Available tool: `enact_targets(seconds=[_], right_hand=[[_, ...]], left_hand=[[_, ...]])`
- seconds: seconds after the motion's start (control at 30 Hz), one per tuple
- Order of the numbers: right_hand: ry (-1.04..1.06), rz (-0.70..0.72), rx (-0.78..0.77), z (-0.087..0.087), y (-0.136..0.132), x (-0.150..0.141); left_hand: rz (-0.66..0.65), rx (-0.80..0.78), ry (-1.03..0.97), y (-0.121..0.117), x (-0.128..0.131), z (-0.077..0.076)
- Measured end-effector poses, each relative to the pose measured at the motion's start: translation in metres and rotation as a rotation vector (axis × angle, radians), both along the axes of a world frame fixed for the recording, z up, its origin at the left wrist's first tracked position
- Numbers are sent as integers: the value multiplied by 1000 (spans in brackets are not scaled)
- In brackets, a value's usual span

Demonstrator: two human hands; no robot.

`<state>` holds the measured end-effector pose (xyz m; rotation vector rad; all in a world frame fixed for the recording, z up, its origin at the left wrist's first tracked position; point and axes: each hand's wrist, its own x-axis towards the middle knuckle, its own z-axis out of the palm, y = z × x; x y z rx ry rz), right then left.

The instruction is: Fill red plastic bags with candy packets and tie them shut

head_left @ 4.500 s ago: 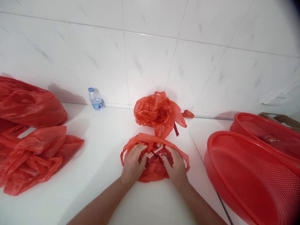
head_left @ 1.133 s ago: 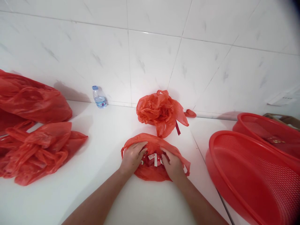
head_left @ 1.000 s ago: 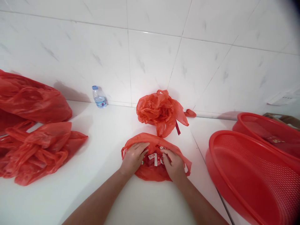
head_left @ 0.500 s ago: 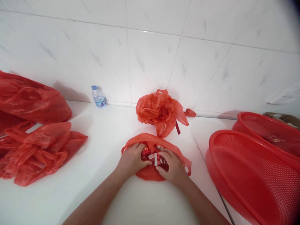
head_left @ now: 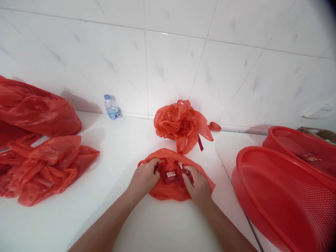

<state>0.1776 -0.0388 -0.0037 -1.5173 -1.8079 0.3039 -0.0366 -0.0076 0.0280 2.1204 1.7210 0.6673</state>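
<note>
A red plastic bag [head_left: 168,194] lies open on the white table in front of me, with small red packets inside. One red packet [head_left: 171,175] with a white label lies in the middle between my hands. At the bag's left side my left hand [head_left: 145,177] is closed, its fingers curled round a red packet [head_left: 162,161] that is partly hidden. On the right, my right hand [head_left: 198,183] pinches dark red packets [head_left: 187,171] between thumb and fingers. Both hands are apart from each other, inside the bag's mouth.
Behind the bag sits a crumpled heap of red plastic bags [head_left: 181,124]. A water bottle [head_left: 112,107] stands against the tiled wall [head_left: 173,66]. More red bags [head_left: 49,164] lie to the left. Red mesh baskets [head_left: 262,196] stand on the right.
My hands have moved apart within the bag and closed on packets. The labelled packet between them now shows more fully. The view has shifted slightly.
</note>
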Motion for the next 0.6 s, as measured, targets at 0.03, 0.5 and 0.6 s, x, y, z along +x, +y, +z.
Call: enact_targets(seconds=[0.03,0.5,0.6], right_hand=[[-10,15,-14,-1,0,0],[-90,59,212,0,0,-5],[-116,46,197,0,0,-5]], left_hand=[[11,-1,15,0,0,2],[65,-100,-775,-8,10,11],[40,-168,-941,-8,16,7]])
